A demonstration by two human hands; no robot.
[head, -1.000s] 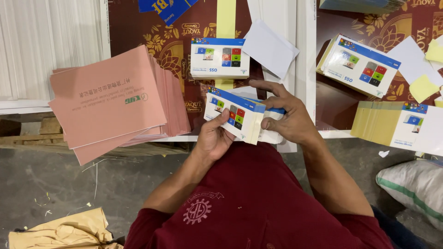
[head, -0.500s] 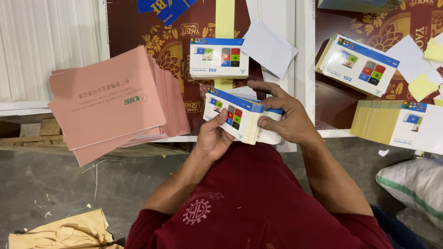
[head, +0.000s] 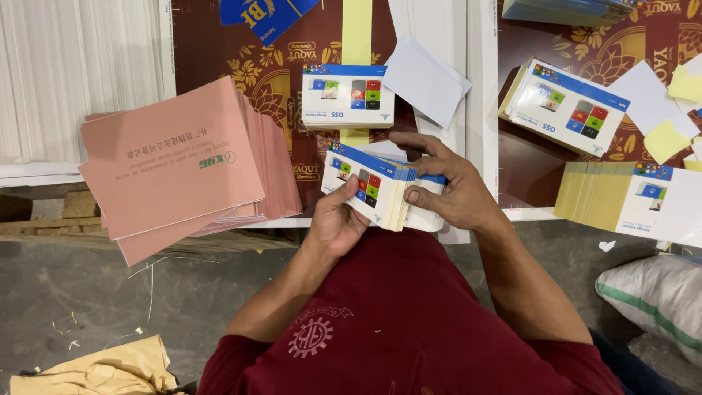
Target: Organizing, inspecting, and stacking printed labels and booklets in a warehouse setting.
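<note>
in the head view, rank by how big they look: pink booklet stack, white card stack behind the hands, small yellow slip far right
1. Pink booklet stack, largest.
2. White card stack with the blue top edge.
3. Yellow slip, smallest.
All lie on the same table, so nearness hardly skews this.

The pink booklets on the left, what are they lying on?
The pink booklets rest on a dark red patterned sheet, overhanging the white table edge. What lies directly beneath the stack is covered.

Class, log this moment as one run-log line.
left hand: grips card stack | right hand: clasps its far side | pink booklets: left | table: beneath
</note>
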